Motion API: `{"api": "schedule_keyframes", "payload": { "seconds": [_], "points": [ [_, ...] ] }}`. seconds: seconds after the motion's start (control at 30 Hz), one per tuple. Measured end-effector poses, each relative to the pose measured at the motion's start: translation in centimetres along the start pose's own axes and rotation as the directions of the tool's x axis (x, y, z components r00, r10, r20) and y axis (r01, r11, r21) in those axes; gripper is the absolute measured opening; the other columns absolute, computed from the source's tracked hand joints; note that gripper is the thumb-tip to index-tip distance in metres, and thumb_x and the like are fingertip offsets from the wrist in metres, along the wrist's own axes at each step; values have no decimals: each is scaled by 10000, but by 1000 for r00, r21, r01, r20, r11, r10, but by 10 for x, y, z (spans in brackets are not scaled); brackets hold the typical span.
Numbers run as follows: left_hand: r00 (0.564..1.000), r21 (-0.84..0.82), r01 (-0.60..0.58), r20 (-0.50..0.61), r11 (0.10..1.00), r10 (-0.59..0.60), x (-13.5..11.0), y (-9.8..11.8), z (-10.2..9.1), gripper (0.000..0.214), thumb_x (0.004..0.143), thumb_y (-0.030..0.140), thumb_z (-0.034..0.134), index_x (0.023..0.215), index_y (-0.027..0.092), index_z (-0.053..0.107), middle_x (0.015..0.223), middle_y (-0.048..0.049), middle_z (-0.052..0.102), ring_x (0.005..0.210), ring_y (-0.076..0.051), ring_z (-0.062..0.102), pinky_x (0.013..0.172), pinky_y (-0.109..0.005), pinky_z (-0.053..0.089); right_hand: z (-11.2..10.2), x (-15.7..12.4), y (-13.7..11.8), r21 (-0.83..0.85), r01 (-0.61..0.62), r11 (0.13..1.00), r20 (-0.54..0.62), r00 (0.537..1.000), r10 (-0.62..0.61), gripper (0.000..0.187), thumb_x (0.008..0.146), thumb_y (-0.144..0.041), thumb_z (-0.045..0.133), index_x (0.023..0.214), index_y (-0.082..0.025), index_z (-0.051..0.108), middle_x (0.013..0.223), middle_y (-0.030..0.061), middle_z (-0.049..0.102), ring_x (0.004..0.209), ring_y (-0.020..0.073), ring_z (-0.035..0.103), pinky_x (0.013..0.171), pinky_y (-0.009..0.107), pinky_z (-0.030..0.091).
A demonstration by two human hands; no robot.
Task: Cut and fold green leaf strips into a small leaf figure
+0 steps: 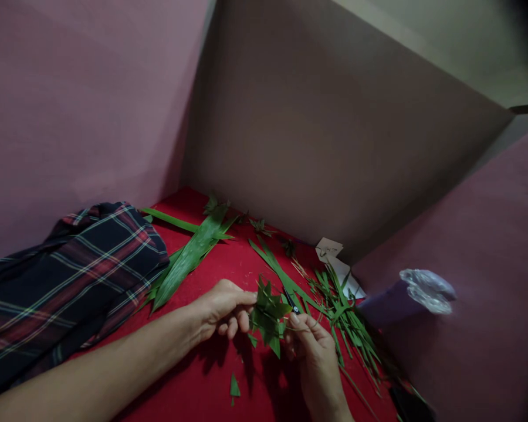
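Left hand pinches the folded leaf cluster just above the near red surface. Right hand grip is closed around a dark tool at the cluster's right edge. Likely best: firm pinch, short strokes, fingertips clear.

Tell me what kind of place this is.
Likely a home corner used for leaf craft. A red surface meets plain pink walls; a plaid cloth lies beside long green leaves and cut strips. The left hand pinches a folded leaf piece, the right hand a small black tool.
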State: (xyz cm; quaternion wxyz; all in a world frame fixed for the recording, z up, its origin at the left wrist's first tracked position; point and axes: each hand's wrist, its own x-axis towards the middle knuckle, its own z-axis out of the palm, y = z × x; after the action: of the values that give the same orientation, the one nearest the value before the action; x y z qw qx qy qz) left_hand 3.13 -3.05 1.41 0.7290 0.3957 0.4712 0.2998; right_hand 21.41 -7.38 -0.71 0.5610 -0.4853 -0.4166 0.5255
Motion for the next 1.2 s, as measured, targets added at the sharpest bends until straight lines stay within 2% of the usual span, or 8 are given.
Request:
{"api": "schedule_keyframes", "payload": {
  "seconds": [0.17,0.33,0.7,0.87,1.2],
  "points": [
    [1000,-2,-3,-10,1000,3,0,1,0,359,666,398,586,448,118,533,332,-22,556,201,-64,412,252,-176,148,-2,-1,-1,-31,53,998,-23,998,-53,241,759,-325,629,615,-166,522,499,-55,455,439,68,355,415,175,309],
    [1000,4,6,-10,1000,-5,-2,1,1,372,698,376,544,428,122,516,322,-14,545,193,-55,403,249,-170,159,1,-1,-5,44,-34,998,2,999,34,224,734,-331,650,626,-164,547,507,-44,471,430,71,361,401,176,299],
    [1000,27,7,-5,1000,-7,-4,4,2,356,689,394,565,507,89,585,351,-13,554,217,-58,423,261,-171,158,0,0,-4,69,-96,993,84,992,90,192,748,-298,649,654,-151,570,529,-35,500,452,60,394,421,162,302],
    [1000,40,13,9,999,-13,-2,1,1,365,684,395,567,499,82,596,354,-19,554,215,-58,420,261,-174,161,0,1,-3,15,-72,997,122,990,70,193,752,-308,645,667,-148,578,538,-30,520,445,58,392,416,165,290],
    [1000,38,15,21,999,-16,-1,-1,2,361,686,382,552,470,94,578,340,-12,551,211,-55,423,262,-177,158,1,-1,-1,-50,-21,999,111,993,26,280,772,-340,616,584,-156,518,507,-38,486,431,63,356,412,175,281]
  ]
}}
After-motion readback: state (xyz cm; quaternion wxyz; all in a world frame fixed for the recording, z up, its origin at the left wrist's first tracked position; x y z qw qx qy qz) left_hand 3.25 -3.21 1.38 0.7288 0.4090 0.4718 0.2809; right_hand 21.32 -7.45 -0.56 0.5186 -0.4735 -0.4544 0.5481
